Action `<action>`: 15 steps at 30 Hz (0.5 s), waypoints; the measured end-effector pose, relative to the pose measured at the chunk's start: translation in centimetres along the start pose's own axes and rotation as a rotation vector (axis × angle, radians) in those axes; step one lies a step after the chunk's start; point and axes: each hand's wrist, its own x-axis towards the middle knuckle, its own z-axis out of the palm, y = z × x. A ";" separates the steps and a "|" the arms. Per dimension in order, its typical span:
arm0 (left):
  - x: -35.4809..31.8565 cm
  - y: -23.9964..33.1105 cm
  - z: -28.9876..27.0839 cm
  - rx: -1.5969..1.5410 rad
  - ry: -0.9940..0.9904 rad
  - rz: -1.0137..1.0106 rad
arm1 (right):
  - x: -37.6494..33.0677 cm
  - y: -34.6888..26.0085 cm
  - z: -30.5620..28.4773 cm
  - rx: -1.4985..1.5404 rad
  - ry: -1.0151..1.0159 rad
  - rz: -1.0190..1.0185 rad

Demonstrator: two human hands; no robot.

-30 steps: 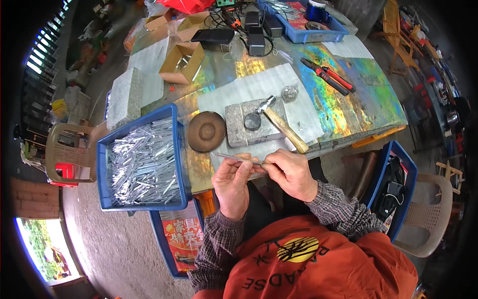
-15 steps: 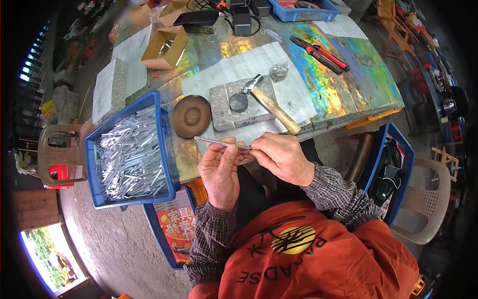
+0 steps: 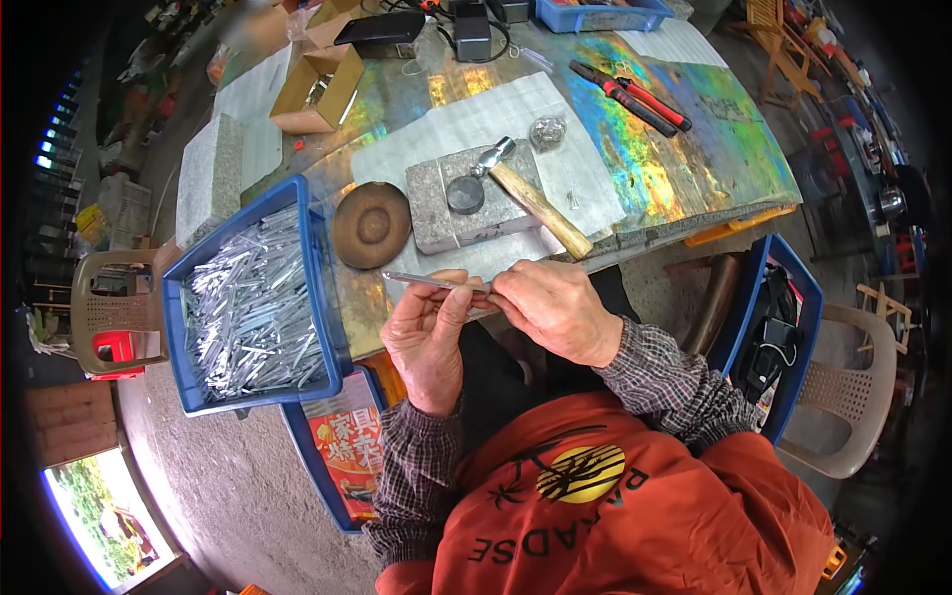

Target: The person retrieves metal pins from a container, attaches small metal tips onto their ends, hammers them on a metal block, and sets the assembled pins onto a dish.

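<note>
Above the near edge of the table, a slender silvery metal strip [image 3: 412,279] sticks out to the left from between my fingers. My left hand [image 3: 426,342] pinches it along its middle with thumb and fingers. On its right end my right hand [image 3: 557,309] is closed, hiding that tip. Just beyond my hands, a grey stone block [image 3: 436,213] carries a small dark round metal piece [image 3: 464,195]. A wooden-handled hammer [image 3: 540,210] lies across the block, its handle pointing toward me. To the left is a brown round disc [image 3: 372,225].
A blue bin [image 3: 266,403] heaped with thin metal strips [image 3: 260,307] stands left. Red-handled pliers [image 3: 635,99] and a crumpled clear bag [image 3: 546,133] lie farther back. An open cardboard box [image 3: 297,122] sits back left; another blue bin [image 3: 808,347] is right.
The whole view has shifted slightly, so the table and things appear a little up and left. Both hands keep the same grip on the metal strip.
</note>
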 end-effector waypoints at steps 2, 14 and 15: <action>0.1 0.2 -0.1 0.058 -0.006 0.019 | 0.1 0.1 0.1 -0.040 -0.011 -0.033; 0.5 -0.3 0.3 0.072 0.070 -0.011 | 0.1 0.1 0.5 0.171 0.041 0.116; 0.4 -0.5 0.1 0.072 0.070 -0.010 | 0.0 0.1 0.6 0.171 0.041 0.115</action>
